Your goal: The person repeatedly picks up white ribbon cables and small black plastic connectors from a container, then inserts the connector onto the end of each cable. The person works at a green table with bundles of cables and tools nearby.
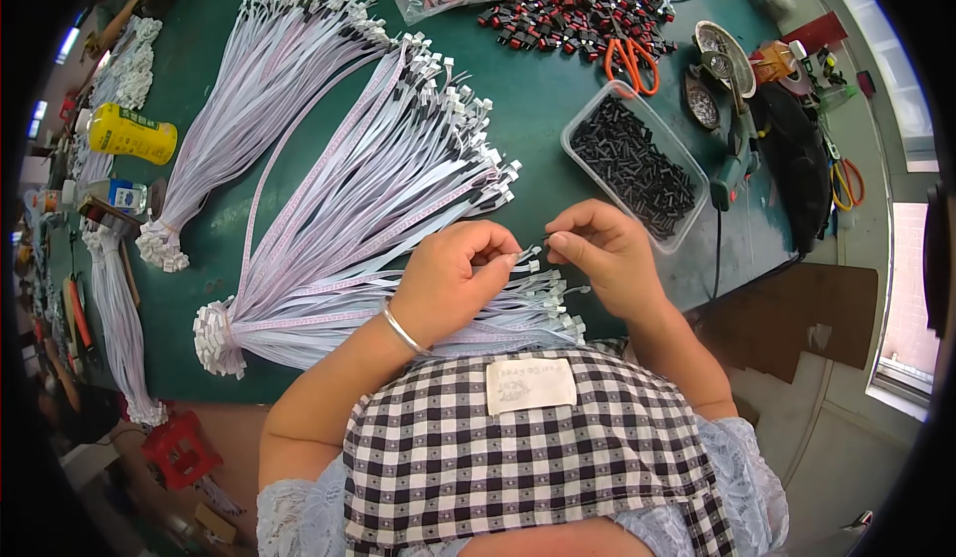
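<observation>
My left hand (460, 276) pinches the end of a white flat cable (526, 255) between thumb and fingertips. Just right of it, my right hand (603, 254) is closed in a pinch on a small black tube (547, 242) at the cable's tip. Whether the tube is around the wire or only beside it is too small to tell. Under and beyond my left hand, a large bundle of white and pinkish flat cables (349, 194) fans out across the green table. White connectors gather at its left end (218, 338); several far ends carry black sleeves.
Beyond my right hand stands a clear plastic box (575, 145) of black tubes. Orange-handled scissors (631, 67) lie by a pile of red-and-black parts (588, 11). Another cable bundle (261, 89) and a yellow bottle (132, 134) are at left; a soldering iron (732, 164) is at right.
</observation>
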The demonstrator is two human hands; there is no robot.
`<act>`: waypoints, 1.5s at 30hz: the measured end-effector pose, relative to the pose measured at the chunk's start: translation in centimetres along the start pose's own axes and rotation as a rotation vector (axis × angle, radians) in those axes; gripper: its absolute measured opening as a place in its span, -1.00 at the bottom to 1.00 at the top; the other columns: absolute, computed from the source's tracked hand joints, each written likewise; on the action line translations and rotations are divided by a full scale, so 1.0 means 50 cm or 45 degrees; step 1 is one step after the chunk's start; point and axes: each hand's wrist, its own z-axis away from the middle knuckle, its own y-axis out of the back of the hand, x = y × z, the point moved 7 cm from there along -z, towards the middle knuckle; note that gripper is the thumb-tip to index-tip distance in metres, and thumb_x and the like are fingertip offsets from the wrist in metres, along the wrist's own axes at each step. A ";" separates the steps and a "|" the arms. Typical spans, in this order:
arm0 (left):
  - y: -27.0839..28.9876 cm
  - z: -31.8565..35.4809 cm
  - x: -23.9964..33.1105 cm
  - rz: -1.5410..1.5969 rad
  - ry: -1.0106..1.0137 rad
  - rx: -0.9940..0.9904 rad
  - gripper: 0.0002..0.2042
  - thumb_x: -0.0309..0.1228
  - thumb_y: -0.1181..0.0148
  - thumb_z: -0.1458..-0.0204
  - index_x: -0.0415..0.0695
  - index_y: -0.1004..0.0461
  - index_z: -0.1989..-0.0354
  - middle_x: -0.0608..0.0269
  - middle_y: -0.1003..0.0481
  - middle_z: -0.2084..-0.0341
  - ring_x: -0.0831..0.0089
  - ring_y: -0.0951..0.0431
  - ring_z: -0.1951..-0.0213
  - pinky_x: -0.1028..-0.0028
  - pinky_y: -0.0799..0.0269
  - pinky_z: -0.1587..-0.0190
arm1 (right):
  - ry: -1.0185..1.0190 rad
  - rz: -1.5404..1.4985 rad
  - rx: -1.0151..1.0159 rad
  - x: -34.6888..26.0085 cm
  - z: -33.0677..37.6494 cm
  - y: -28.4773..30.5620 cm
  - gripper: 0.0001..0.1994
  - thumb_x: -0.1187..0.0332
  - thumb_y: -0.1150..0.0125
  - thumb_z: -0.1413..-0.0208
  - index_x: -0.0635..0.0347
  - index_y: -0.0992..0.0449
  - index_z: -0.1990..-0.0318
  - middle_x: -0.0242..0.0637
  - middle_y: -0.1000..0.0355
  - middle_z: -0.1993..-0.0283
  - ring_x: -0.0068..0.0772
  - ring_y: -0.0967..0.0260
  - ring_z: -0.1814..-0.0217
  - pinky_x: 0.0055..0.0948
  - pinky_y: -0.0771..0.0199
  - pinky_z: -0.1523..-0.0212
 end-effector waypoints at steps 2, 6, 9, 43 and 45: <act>-0.002 -0.002 0.002 -0.033 0.017 -0.017 -0.90 -0.51 -0.11 -0.01 -0.25 -0.46 0.32 0.37 -0.45 0.52 0.70 -0.38 0.50 0.64 -0.32 0.41 | 0.020 0.028 0.026 0.005 0.000 -0.006 -0.88 0.53 -0.20 -0.07 0.33 -0.47 0.23 -0.36 -0.45 0.30 -0.62 -0.43 0.28 -0.64 -0.47 0.23; -0.003 -0.002 0.001 -0.014 0.035 -0.023 -0.90 -0.50 -0.10 -0.01 -0.24 -0.45 0.32 0.38 -0.44 0.52 0.71 -0.36 0.50 0.64 -0.29 0.43 | 0.105 0.007 0.030 0.003 -0.001 -0.013 -0.89 0.56 -0.19 -0.06 0.33 -0.48 0.23 -0.35 -0.46 0.29 -0.61 -0.44 0.27 -0.63 -0.48 0.23; -0.003 -0.002 0.002 -0.010 0.034 -0.016 -0.90 -0.50 -0.10 -0.01 -0.24 -0.45 0.32 0.39 -0.43 0.51 0.71 -0.36 0.49 0.64 -0.29 0.43 | 0.146 -0.024 0.032 0.000 -0.001 -0.012 -0.89 0.57 -0.17 -0.06 0.32 -0.48 0.23 -0.34 -0.47 0.29 -0.60 -0.45 0.25 -0.63 -0.49 0.22; 0.001 -0.002 0.000 -0.022 0.006 0.009 -0.89 -0.50 -0.12 -0.01 -0.24 -0.45 0.31 0.36 -0.44 0.50 0.68 -0.38 0.48 0.63 -0.32 0.40 | 0.562 0.684 0.017 -0.045 0.017 -0.032 -0.87 0.62 -0.22 0.07 0.25 -0.51 0.33 -0.26 -0.49 0.31 -0.41 -0.46 0.31 -0.52 -0.44 0.29; 0.001 -0.002 0.001 -0.027 -0.008 0.013 -0.89 -0.49 -0.12 -0.01 -0.24 -0.45 0.31 0.35 -0.44 0.50 0.67 -0.39 0.48 0.63 -0.32 0.40 | 0.569 0.661 0.021 -0.042 0.016 -0.031 -0.87 0.62 -0.23 0.08 0.25 -0.51 0.32 -0.26 -0.49 0.31 -0.41 -0.46 0.31 -0.52 -0.44 0.29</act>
